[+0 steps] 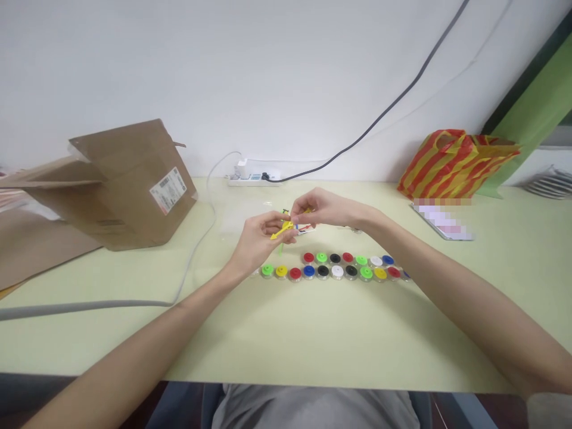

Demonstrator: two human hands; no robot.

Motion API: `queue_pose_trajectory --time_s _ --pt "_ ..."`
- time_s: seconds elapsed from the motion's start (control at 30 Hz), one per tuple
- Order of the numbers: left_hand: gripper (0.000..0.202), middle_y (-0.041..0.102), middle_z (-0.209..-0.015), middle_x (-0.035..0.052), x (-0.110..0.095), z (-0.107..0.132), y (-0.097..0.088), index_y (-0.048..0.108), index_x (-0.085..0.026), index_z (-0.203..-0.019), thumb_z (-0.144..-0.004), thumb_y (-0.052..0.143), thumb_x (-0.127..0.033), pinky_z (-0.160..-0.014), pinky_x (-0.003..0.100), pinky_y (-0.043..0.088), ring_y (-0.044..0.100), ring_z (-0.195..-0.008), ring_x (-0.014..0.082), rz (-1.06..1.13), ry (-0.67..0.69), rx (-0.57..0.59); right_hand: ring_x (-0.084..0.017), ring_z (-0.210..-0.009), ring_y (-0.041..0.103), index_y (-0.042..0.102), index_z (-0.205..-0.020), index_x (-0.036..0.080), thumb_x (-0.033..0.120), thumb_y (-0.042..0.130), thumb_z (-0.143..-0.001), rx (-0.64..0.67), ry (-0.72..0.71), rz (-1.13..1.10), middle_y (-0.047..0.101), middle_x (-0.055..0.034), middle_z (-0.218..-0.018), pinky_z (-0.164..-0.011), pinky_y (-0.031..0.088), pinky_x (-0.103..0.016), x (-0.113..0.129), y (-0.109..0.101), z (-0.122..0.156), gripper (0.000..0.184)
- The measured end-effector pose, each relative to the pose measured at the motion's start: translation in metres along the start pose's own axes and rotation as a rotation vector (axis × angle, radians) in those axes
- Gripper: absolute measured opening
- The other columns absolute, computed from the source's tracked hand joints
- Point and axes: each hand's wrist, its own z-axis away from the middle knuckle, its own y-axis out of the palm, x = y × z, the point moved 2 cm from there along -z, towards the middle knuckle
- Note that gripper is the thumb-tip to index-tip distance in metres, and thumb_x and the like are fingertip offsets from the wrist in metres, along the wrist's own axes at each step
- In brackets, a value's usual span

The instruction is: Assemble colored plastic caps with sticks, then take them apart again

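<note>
Both hands meet above the middle of the pale yellow-green table. My left hand is closed on a small yellow strip-like piece, gripping its lower end. My right hand pinches the upper end of the same yellow piece with thumb and fingers. Just in front of the hands lie two rows of small round spools with coloured tops: red, green, black, white, blue and yellow. A small red-and-white item lies under the right hand, mostly hidden.
An open brown cardboard box lies at the left. A white power strip with a dark cable sits at the wall. A red-and-yellow striped bag stands at the right, a flat blurred card before it. A grey cable crosses the left.
</note>
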Motion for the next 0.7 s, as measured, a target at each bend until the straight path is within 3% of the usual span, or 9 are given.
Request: queue_pose_trajectory --time_s 0.17,0.37,0.53,0.7 --pt "0.047 0.081 -0.096 0.0085 -0.0010 -0.0007 -0.0007 0.076 -0.016 -0.102 -0.068 0.093 -0.042 -0.082 0.036 0.066 0.079 -0.088 0.0266 0.032 0.014 -0.035 -0.012 -0.070 0.053 0.073 -0.088 0.015 0.039 0.067 -0.090 0.034 -0.013 -0.048 0.067 -0.0026 -0.080 -0.063 0.042 -0.027 -0.0011 0.0006 0.0002 0.024" --pt "0.051 0.081 -0.106 0.0120 -0.0012 -0.0021 -0.0044 0.076 -0.014 -0.111 -0.072 0.090 -0.044 -0.085 0.038 0.066 0.078 -0.096 0.0306 -0.030 0.024 -0.037 -0.012 -0.068 0.052 0.073 -0.085 0.015 0.032 0.068 -0.088 -0.123 -0.043 0.038 0.067 -0.0018 -0.076 -0.060 0.037 -0.027 0.0055 0.0040 -0.0029 0.019" --pt "0.061 0.079 -0.114 0.0122 0.0028 -0.0027 -0.0013 0.071 -0.016 -0.127 -0.073 0.090 -0.036 -0.097 0.045 0.063 0.076 -0.106 0.0319 0.024 0.011 0.023 -0.013 -0.068 0.055 0.070 -0.083 0.015 0.030 0.069 -0.087 -0.168 -0.049 0.104 0.068 -0.0025 -0.077 -0.061 0.040 -0.027 0.0045 0.0005 -0.0013 0.016" --pt "0.055 0.071 -0.134 0.0121 -0.0009 -0.0039 -0.0020 0.070 -0.019 -0.131 -0.080 0.085 -0.031 -0.113 0.046 0.053 0.068 -0.125 0.0305 0.046 0.098 0.061 -0.015 -0.072 0.057 0.063 -0.083 0.017 0.023 0.072 -0.085 -0.280 -0.030 0.444 0.068 -0.0028 -0.083 -0.063 0.037 -0.027 0.0063 0.0051 -0.0004 0.012"
